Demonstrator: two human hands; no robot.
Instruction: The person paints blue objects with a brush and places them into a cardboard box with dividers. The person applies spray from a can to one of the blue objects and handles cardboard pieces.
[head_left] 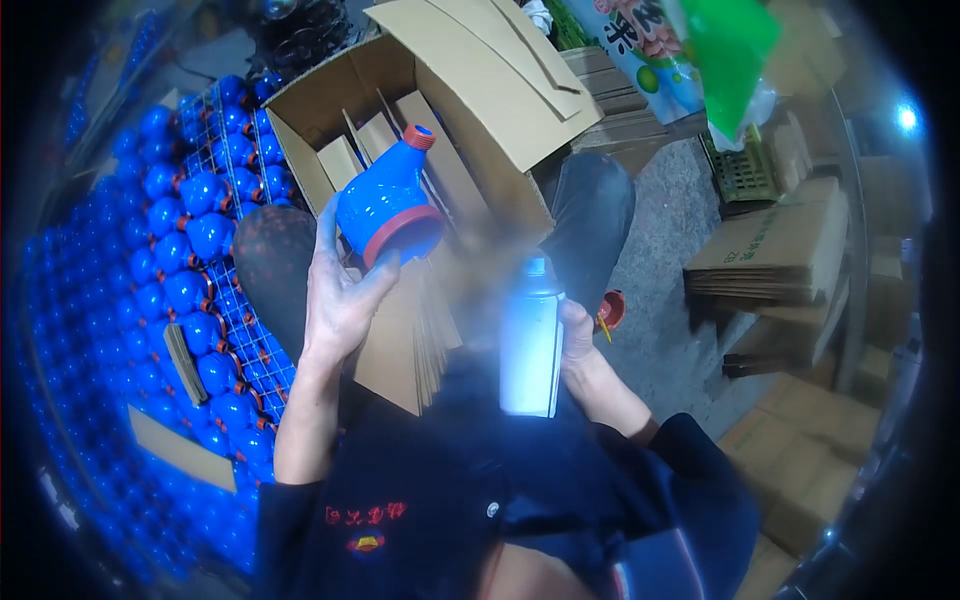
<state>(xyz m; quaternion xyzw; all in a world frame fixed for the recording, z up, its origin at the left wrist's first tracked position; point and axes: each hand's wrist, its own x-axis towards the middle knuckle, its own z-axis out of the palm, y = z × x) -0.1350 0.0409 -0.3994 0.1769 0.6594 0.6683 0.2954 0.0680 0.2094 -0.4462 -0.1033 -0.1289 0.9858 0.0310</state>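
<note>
My left hand (340,310) grips a glossy blue funnel-shaped vessel (380,200) with a red threaded neck and a red band round its wide end. It is tilted, its neck pointing up and right, in front of an open cardboard box (290,105). My right hand (580,340) is wrapped round a pale spray can (532,350), held upright to the right of the vessel. A grey haze hangs near the can's blue top and hides whether a finger presses it. Cardboard divider strips (350,155) stand inside the box.
Many blue vessels with red rims (200,190) lie packed at left beside a wire grid (240,310). Folded cardboard sheets (760,240) are stacked at right, near a green basket (742,172). A small red cup (612,308) lies on the grey floor (670,210).
</note>
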